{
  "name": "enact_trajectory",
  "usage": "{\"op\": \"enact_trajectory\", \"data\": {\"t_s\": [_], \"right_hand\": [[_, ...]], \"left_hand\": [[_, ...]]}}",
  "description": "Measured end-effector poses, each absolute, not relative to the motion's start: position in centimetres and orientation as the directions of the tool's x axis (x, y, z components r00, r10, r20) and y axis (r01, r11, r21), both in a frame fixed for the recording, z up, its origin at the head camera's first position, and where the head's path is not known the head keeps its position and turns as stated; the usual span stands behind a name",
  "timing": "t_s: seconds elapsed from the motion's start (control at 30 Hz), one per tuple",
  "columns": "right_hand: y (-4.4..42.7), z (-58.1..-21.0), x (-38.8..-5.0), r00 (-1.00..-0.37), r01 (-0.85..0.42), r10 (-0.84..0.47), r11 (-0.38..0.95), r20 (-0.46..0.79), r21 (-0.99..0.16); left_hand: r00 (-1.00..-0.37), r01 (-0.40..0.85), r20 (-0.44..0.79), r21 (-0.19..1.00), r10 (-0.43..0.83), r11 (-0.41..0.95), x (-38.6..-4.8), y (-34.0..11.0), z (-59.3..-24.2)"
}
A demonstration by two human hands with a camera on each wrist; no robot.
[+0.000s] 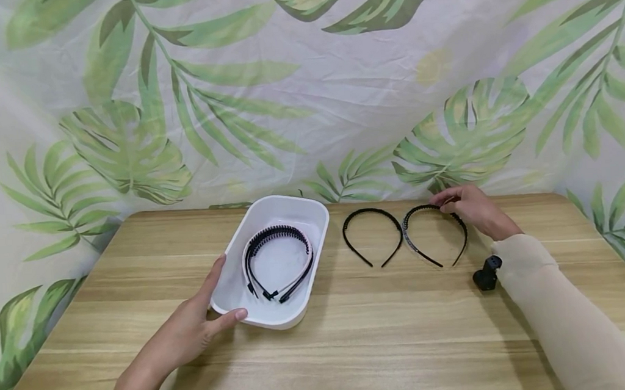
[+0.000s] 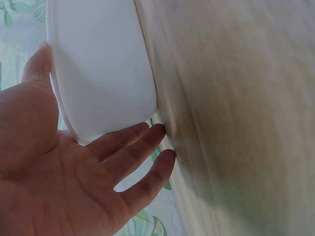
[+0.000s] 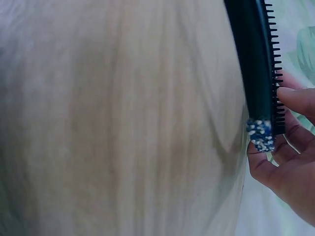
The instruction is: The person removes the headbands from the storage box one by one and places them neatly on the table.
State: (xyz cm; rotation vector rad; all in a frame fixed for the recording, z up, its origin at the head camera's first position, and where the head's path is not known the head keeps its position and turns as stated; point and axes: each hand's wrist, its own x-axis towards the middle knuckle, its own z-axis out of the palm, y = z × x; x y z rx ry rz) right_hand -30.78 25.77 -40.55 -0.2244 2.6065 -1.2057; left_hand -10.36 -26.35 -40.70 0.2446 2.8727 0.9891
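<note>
Right fingers (image 3: 298,101): curled in, thumb opposite the others, pinching the toothed top edge of the sparkle-trimmed black headband (image 3: 253,64).
Left fingers (image 2: 142,150): spread apart along the white plastic bin (image 1: 322,222), with the thumb hooked over its near rim, so a corner sits in the grip.
Right hand (image 1: 474,205): reaching forward, back of the hand uppermost, wrist bent inward, right of centre in the head view.
Left hand (image 1: 191,330): angled up from the lower left, palm turned toward the bin.
Forearms: the right in a cream sleeve (image 1: 564,316), slanting in from the lower right; the left mostly bare.
Sparkle-trimmed headband: right of centre, its two ends pointing toward the lower edge of the frame.
Plain black headband (image 1: 370,210): just left of it, ends also downward; contact between them cannot be told.
Bin contents: black and pale pink headbands (image 1: 279,231), nested, left of centre.
Tabletop (image 1: 412,340): wood-grained, filling the lower frame.
Backdrop (image 1: 338,104): leaf-printed cloth across the upper frame.
</note>
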Motion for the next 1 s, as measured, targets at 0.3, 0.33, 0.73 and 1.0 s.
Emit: {"op": "enact_trajectory", "data": {"t_s": [0.3,0.33,0.73,1.0], "right_hand": [[25.8,-40.95,-31.06,-0.953,-0.029,-0.248,0.646,-0.175,-0.762],[25.81,-40.97,-31.08,-0.953,-0.027,-0.248,0.647,-0.176,-0.762],[25.87,-41.14,-31.17,-0.954,-0.005,-0.231,0.651,-0.192,-0.759],[25.79,-41.21,-31.21,-0.956,-0.02,-0.231,0.66,-0.178,-0.751]], "left_hand": [[-0.983,0.109,-0.046,0.631,0.177,0.768,-10.39,-26.4,-40.58],[-0.983,0.108,-0.047,0.631,0.178,0.768,-10.4,-26.41,-40.57],[-0.983,0.108,-0.049,0.631,0.178,0.768,-10.41,-26.44,-40.58],[-0.983,0.116,-0.039,0.631,0.181,0.767,-10.39,-26.45,-40.61]]}}
